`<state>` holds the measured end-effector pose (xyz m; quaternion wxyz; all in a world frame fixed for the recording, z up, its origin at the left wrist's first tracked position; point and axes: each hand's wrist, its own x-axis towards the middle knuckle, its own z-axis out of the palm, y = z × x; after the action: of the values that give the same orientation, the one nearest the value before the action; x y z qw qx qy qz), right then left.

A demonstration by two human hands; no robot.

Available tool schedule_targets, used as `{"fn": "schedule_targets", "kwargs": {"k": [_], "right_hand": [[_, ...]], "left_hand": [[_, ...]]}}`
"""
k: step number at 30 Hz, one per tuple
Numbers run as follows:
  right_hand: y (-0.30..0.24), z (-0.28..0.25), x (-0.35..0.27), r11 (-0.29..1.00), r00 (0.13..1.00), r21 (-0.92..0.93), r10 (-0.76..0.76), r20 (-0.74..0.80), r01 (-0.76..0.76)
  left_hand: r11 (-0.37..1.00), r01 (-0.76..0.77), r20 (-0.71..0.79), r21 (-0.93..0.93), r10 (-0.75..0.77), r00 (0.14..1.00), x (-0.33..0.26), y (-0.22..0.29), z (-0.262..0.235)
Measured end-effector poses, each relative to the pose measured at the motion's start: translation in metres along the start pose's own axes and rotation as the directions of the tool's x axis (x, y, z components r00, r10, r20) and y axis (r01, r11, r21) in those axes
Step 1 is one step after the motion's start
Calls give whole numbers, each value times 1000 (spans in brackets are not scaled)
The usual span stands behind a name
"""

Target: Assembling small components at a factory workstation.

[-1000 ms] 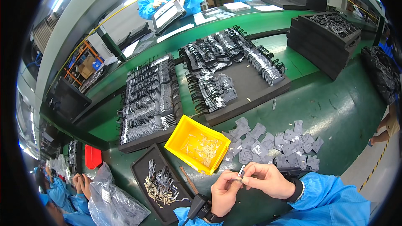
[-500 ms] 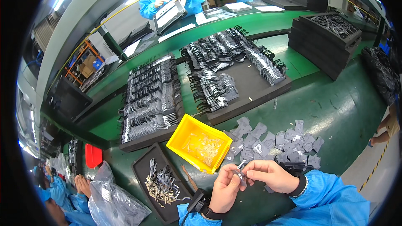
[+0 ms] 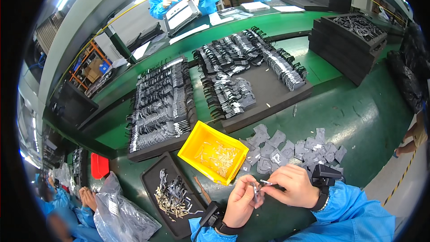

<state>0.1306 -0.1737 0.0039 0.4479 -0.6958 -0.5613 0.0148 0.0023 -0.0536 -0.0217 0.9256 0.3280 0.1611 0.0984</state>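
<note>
My left hand [image 3: 240,204] pinches a small grey part [image 3: 256,190], mostly covered by the fingers. Close to its right, my right hand [image 3: 292,185] grips a short thin pale strip [image 3: 266,182] between thumb and forefinger. The strip's near end sticks out toward the grey part; whether the two touch I cannot tell. Beyond my hands lies a loose spread of flat grey plates [image 3: 268,150]. A yellow bin [image 3: 190,153] with many small pale strips in it stands just past my left hand.
A black tray [image 3: 150,183] with dark and tan small pieces lies left of my hands. Farther off, two foam trays [image 3: 277,107] hold rows of black-and-grey parts. Stacked black trays [image 3: 336,47] stand at far right. A plastic bag [image 3: 123,210] lies at left; co-workers sit opposite and at left.
My hands have drawn slightly apart. My right hand has shifted a little right and up, and the pale strip now shows at its fingertips. The trays and plates stay put.
</note>
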Motion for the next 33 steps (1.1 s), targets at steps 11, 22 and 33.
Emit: {"fn": "schedule_targets", "kwargs": {"k": [11, 22, 33], "right_hand": [[-2, 0, 4, 971, 998, 234, -34, -51, 45], [11, -8, 6, 944, 980, 316, -144, 140, 93], [11, -10, 5, 909, 967, 416, -116, 228, 11]], "left_hand": [[975, 218, 87, 34, -220, 972, -1, 7, 0], [931, 355, 179, 83, -364, 914, -2, 13, -4], [857, 513, 150, 46, -514, 845, -4, 16, -5]]}}
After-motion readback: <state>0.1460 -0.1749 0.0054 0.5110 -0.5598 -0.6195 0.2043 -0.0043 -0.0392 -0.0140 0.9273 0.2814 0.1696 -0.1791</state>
